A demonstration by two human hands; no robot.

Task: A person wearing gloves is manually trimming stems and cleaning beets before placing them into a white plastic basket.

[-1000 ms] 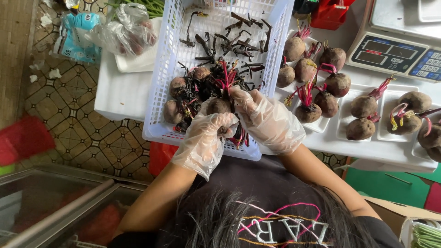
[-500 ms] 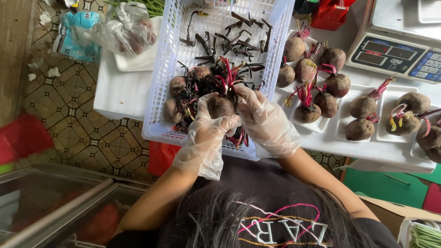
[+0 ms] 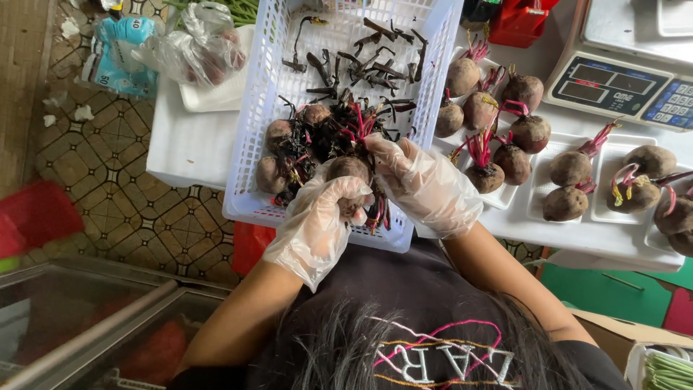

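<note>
Both my hands wear clear plastic gloves and meet over the near end of a white plastic basket (image 3: 249, 144). My left hand (image 3: 317, 220) wraps around a brown beetroot (image 3: 350, 168) from below. My right hand (image 3: 426, 184) grips the same beetroot from the right, fingers by its red stems (image 3: 361, 124). Several more beetroots (image 3: 278, 133) lie in the basket beside a dark heap of cut stems and roots (image 3: 364, 65).
White foam trays (image 3: 538, 191) to the right hold trimmed beetroots (image 3: 570, 167). A digital scale (image 3: 624, 79) stands at the far right, a red container (image 3: 520, 22) behind it. A plastic bag (image 3: 198, 47) lies at the far left. Tiled floor (image 3: 108, 173) and a glass case (image 3: 65, 318) are to the left.
My left hand has slid up and closed around the beetroot. My right hand has shifted slightly along its top. The basket and trays have not moved.
</note>
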